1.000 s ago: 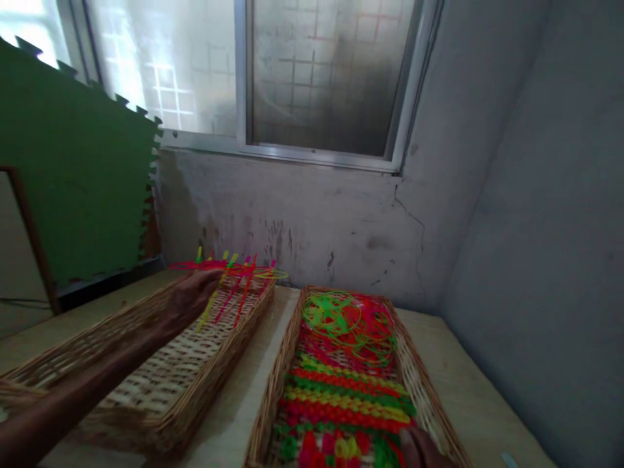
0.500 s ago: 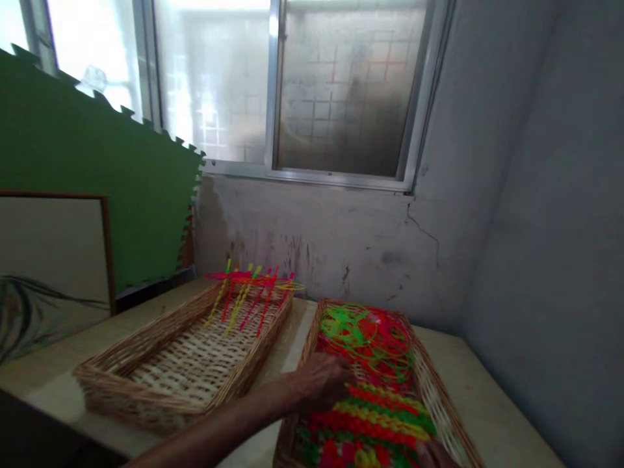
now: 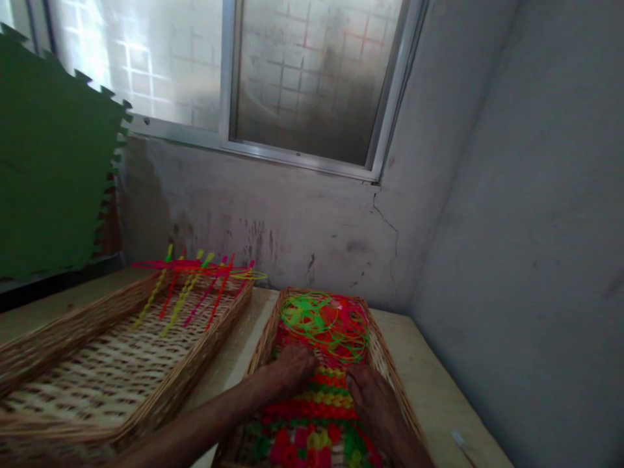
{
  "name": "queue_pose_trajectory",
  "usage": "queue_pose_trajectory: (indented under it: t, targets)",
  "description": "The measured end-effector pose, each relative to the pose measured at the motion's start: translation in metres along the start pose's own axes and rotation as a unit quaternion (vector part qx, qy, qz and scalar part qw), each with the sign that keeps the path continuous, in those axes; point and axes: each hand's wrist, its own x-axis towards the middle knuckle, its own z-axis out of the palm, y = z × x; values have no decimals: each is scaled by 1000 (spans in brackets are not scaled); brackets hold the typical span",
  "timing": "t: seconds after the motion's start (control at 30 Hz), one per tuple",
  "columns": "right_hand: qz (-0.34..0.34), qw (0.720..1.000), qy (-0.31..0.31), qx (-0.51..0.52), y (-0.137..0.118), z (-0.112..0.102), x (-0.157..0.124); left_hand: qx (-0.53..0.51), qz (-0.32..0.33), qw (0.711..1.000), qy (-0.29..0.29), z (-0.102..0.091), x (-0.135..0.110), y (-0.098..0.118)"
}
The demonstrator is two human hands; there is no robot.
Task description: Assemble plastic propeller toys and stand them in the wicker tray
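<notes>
We find both hands inside the wicker tray point(image 3: 266, 338) on the right, which sits on a pale wooden table top point(image 3: 439, 390). The left hand point(image 3: 292, 367) reaches in from the lower left, and the right hand point(image 3: 368, 390) comes in from the lower right, the two close together but apart. Each rests where a tangle of green and red plastic loops point(image 3: 324, 328) at the far end meets the thick braided neon bands point(image 3: 312, 409) filling the near end. The fingers of both hands curl downward against this plastic, neither spread open nor plainly clenched, and we cannot tell whether they are grasping any strand (they are dim and partly sunk among the colours). Just beside this tray, on the left, lies a second, wider wicker tray point(image 3: 209, 329), its woven floor mostly bare. Twisted yellow, red and pink plastic strands point(image 3: 185, 299) lie in its far end, their tips poking up over the far rim. Beyond both trays rises a stained grey wall point(image 3: 273, 221), with a thin crack point(image 3: 387, 227) running down from below a frosted window point(image 3: 312, 84). A green foam puzzle mat point(image 3: 53, 156) stands upright at the far left, against the wall.
</notes>
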Motion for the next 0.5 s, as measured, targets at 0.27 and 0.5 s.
queue_pose_trajectory:
  t: [0.27, 0.5]
  targets:
    - [31, 998, -58, -7, -4, 6, 23, 13, 2, 1000, -13, 18, 6, -3]
    - [15, 994, -101, -35, -4, 24, 28, -15, 3, 1000, -8, 27, -1, -5]
